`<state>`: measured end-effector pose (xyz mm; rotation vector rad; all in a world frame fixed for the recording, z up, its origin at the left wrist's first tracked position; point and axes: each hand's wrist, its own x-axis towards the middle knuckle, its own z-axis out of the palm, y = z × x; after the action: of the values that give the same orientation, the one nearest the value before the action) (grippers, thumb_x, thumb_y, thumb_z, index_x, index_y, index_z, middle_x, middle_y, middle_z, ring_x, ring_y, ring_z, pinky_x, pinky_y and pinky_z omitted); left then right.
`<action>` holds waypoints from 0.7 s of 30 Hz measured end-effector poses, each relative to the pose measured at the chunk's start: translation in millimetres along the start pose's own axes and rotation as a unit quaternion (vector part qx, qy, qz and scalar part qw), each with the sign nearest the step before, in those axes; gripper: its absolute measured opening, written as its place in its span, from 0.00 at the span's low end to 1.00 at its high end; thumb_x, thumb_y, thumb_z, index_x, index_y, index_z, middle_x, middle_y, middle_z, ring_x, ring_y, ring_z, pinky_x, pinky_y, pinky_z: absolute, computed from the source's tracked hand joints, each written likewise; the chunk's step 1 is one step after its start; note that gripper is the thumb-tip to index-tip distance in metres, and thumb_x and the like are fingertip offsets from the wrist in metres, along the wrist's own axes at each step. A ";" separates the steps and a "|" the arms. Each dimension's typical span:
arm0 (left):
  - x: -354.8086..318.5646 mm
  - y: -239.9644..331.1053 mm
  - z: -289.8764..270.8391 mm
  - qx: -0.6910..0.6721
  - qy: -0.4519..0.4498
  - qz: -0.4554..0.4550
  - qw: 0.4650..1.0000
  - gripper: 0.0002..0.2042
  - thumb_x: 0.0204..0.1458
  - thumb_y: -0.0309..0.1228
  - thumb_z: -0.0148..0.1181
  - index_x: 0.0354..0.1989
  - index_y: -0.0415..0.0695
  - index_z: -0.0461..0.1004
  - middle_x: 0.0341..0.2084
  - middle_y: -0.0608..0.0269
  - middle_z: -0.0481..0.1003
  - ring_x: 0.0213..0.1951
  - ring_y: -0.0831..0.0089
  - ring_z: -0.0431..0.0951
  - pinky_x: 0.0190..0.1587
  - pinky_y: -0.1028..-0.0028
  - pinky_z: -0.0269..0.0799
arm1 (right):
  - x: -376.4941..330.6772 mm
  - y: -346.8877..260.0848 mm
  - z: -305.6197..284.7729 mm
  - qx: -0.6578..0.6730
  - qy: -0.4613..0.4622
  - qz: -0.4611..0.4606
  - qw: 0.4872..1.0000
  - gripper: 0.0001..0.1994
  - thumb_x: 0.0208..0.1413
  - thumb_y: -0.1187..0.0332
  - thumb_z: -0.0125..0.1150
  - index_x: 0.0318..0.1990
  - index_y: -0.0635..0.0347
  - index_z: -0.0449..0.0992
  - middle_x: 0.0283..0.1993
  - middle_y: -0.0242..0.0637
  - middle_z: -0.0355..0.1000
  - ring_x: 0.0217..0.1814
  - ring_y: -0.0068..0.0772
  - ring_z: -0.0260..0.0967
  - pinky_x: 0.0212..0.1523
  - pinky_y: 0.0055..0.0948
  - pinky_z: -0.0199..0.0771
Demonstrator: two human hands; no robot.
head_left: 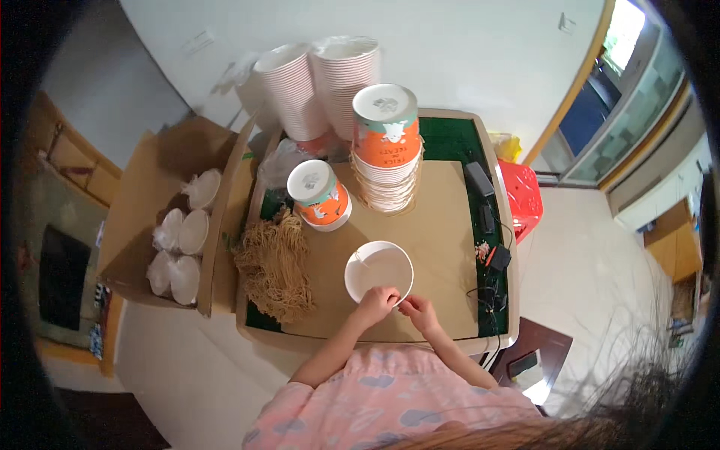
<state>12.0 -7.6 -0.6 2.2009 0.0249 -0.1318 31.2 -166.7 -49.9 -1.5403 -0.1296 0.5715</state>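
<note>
A white paper bucket (379, 262) stands mouth up on the brown board, near its front edge. A thin pale string (361, 259) crosses the inside of its far left wall. My left hand (378, 303) is closed at the near rim, its fingers over the edge. Just right of it, my right hand (420, 312) is closed in a pinch against the rim. The fingertips almost meet, and what lies between those of the right hand is too small to make out. A tangled bundle of tan twine (276, 264) lies left of the bucket.
Behind stands a stack of upturned orange and green paper buckets (387, 135) with twine loops; a shorter stack (321, 196) is left of it. Tall white bucket stacks (346, 75) lean at the wall. An open carton (214, 247) holds wrapped buckets. Black adapters (478, 180) line the right edge.
</note>
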 end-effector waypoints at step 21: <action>0.7 -4.1 -0.7 -0.220 0.082 -0.090 0.968 0.06 0.44 0.27 0.63 0.28 0.39 0.77 0.23 0.61 0.77 0.26 0.79 0.75 0.30 0.78 0.70 | 34.0 -62.7 -2.3 0.130 0.103 -0.011 0.986 0.03 0.50 0.73 0.59 0.30 0.62 0.73 0.27 0.27 0.69 0.28 0.16 0.61 0.33 0.17 0.62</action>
<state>12.4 -4.6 -3.6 1.7578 0.3179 -0.0379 78.3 -149.9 1.0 -1.3326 0.0840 0.3917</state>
